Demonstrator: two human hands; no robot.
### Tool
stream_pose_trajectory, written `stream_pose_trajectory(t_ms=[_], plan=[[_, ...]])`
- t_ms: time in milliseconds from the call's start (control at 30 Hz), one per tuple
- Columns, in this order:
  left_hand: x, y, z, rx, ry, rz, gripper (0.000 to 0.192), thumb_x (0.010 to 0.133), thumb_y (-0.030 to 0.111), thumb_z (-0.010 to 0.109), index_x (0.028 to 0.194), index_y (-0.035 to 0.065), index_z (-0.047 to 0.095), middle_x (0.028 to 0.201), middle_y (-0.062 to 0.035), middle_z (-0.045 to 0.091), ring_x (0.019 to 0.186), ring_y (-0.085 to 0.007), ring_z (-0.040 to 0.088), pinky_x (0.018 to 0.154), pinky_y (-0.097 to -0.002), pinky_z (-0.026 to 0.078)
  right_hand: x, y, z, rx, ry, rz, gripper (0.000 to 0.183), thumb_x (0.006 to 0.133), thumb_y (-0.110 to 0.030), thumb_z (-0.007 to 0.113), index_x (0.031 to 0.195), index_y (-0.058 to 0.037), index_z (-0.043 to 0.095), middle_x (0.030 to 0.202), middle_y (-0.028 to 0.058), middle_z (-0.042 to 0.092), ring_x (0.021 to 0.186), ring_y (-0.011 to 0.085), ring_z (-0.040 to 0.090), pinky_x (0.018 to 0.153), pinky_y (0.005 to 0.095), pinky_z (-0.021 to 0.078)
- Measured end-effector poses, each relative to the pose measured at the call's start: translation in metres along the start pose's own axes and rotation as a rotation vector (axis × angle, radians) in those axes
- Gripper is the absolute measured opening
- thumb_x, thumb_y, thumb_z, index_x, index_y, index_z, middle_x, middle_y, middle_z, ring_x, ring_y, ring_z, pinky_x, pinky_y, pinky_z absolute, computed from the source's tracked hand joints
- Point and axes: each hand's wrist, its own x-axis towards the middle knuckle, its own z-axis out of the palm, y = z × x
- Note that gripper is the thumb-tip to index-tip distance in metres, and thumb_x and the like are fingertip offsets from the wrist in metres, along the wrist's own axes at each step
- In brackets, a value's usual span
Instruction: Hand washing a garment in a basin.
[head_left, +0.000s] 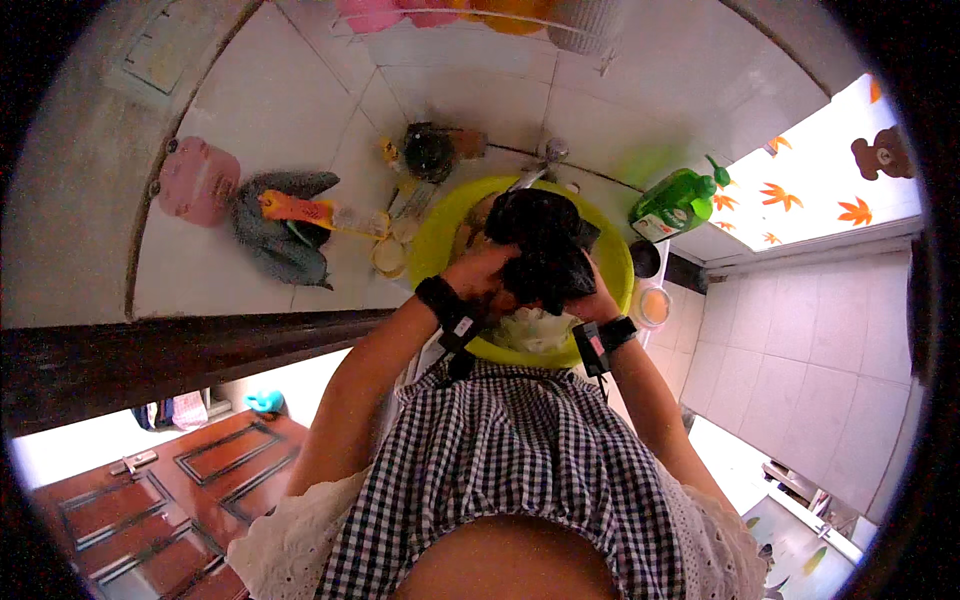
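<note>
A bunched black cloth (540, 244) is held between both hands over a yellow-green plastic basin (427, 251). My left hand (484, 274) grips its left side, and my right hand (595, 292) grips its lower right side, partly hidden by the fabric. A pale, crumpled cloth (534, 330) lies in the basin below the hands. Behind the black cloth stands a metal faucet (531, 178), its lower part hidden. Both wrists wear black bands with small devices attached. What else the basin holds is mostly hidden.
A green pump bottle (675, 206) stands right of the basin, with a black cup (645, 259) and a jar (655, 306) nearby. To the left are a grey cloth (277, 251), an orange-and-yellow tube (300, 210) and a pink container (199, 181). A round dark object (429, 152) sits by the wall.
</note>
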Motion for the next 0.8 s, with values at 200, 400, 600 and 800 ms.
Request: stream_pose_trajectory(t_ms=[200,400,600,800], plan=[[0.019,0.002,0.005,1.215,-0.061,0.282,0.041,0.076,0.009,0.047,0.115,0.0021,0.035,0.111,-0.0158,0.043,0.106,-0.0286,0.039,0.09,-0.0342,0.031,0.016,-0.024,0.013,-0.319,-0.02,-0.069,0.064,0.067,-0.007,0.063,0.12,-0.0028,0.028,0.116,0.0074,0.04,0.106,0.0167,0.039,0.09,0.0295,0.0313],[0.045,-0.027,0.014,0.895,0.214,0.351,0.057,0.07,0.015,0.058,0.117,0.0012,0.029,0.115,-0.0173,0.038,0.106,-0.0301,0.038,0.09,-0.0336,0.029,0.028,0.005,0.025,0.137,0.233,-0.011,0.036,0.078,-0.011,0.049,0.112,-0.0031,0.04,0.106,0.0069,0.048,0.095,0.0195,0.046,0.081,0.0296,0.0369],[0.055,-0.047,0.003,0.889,0.258,0.73,0.062,0.07,0.017,0.059,0.119,0.0008,0.025,0.117,-0.0173,0.037,0.107,-0.0293,0.037,0.089,-0.0338,0.03,0.03,0.017,0.005,-0.151,0.224,0.139,0.038,0.078,-0.014,0.05,0.111,0.0002,0.04,0.108,0.0091,0.046,0.096,0.0206,0.044,0.082,0.0287,0.0353],[0.042,-0.021,-0.01,0.848,0.206,0.557,0.06,0.067,0.019,0.063,0.116,0.0016,0.034,0.113,-0.0107,0.044,0.106,-0.0205,0.04,0.09,-0.0316,0.031,0.021,-0.031,0.001,-0.299,0.104,-0.085,0.042,0.081,-0.019,0.045,0.118,-0.0051,0.034,0.117,0.0089,0.04,0.105,0.022,0.04,0.089,0.0295,0.0299]])
